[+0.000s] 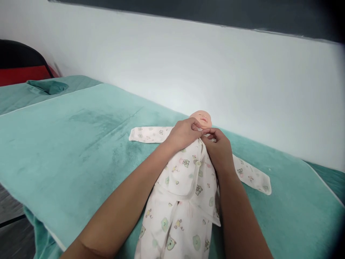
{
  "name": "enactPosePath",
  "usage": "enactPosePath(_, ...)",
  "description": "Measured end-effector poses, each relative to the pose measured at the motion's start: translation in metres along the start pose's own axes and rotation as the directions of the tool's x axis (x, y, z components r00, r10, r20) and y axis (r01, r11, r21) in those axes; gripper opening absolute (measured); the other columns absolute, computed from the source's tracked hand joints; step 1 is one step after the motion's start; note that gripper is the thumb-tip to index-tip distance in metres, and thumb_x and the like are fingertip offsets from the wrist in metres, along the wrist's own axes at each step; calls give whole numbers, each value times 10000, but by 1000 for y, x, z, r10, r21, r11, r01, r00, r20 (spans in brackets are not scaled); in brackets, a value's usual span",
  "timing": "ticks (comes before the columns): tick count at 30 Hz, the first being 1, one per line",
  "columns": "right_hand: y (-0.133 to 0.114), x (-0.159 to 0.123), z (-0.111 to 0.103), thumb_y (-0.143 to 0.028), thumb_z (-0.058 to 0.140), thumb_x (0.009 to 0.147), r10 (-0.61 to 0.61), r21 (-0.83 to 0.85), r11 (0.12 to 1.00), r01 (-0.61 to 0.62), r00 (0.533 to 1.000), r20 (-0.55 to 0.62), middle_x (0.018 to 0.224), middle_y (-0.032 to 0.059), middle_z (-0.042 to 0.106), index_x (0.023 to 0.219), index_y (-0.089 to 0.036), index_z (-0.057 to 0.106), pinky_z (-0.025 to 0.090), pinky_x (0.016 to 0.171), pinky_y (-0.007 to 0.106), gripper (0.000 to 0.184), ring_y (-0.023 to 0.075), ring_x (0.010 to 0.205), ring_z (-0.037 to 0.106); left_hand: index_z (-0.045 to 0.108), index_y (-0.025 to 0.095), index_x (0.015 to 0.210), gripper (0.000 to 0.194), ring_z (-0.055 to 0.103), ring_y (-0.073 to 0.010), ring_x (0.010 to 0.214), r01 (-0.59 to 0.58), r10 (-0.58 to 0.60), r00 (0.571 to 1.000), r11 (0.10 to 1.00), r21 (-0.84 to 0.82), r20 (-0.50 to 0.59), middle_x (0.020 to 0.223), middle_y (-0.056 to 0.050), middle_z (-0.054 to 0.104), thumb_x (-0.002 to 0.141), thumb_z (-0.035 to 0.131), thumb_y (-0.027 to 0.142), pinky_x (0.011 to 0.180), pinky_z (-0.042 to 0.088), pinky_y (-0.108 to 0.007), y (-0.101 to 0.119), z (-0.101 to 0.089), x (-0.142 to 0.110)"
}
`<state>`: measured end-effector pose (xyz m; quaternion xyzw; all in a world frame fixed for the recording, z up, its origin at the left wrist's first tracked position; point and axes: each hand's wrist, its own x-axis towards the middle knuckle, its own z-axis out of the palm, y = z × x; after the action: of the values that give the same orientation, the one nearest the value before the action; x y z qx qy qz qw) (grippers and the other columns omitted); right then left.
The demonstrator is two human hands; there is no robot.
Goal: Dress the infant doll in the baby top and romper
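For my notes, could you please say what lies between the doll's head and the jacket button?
In the head view, the left hand and right hand meet at the jacket's upper front.

Rm to pass L, over green cover; wall blocks behind doll head; sleeves jut L & R.

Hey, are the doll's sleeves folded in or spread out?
Spread out: the sleeves stretch outward to both sides over the teal blanket.

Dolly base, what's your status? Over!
Left hand and right hand close together near peach-coloured doll head, grip unclear. White animal-print cloth shirt, round pale button visible. Fingers hiding neckline.
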<state>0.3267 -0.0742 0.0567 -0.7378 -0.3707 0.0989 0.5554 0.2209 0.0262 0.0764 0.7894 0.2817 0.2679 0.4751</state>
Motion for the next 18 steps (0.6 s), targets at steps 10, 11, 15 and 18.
enactPosePath(10, 7, 3, 0, -282, 672, 702, -19, 49, 999, 18, 999, 29, 986, 17, 659, 981, -214, 679, 398, 722, 291, 288, 154, 783, 508, 634, 221, 1014, 334, 609, -155, 758, 26, -25, 999, 998, -54, 20, 1021, -39, 687, 680, 648, 225, 578, 431, -256, -4, 1, 1)
enactPosePath(11, 7, 3, 0, -267, 664, 697, -20, 58, 998, 18, 999, 29, 985, 14, 657, 984, -216, 677, 400, 723, 289, 291, 153, 785, 511, 637, 222, 1018, 326, 605, -154, 757, 25, -24, 999, 998, -63, 26, 1015, -38, 684, 693, 644, 237, 581, 430, -256, -4, 1, 1)
enactPosePath(15, 8, 1, 0, -221, 622, 700, -10, 91, 996, 7, 1000, 25, 949, 0, 652, 981, -221, 674, 402, 723, 287, 286, 146, 761, 515, 698, 220, 982, 256, 605, -169, 801, -35, 35, 999, 998, 44, 12, 1003, -39, 681, 769, 558, 227, 658, 448, -285, -4, 3, 0)
enactPosePath(18, 9, 0, 0, -203, 590, 710, -11, 135, 991, 14, 1000, -21, 897, -7, 645, 945, -211, 672, 398, 707, 284, 249, 138, 719, 507, 724, 205, 935, 234, 614, -182, 851, -92, 95, 995, 988, 127, -19, 1056, -51, 675, 810, 527, 229, 747, 470, -314, -3, 5, 0)
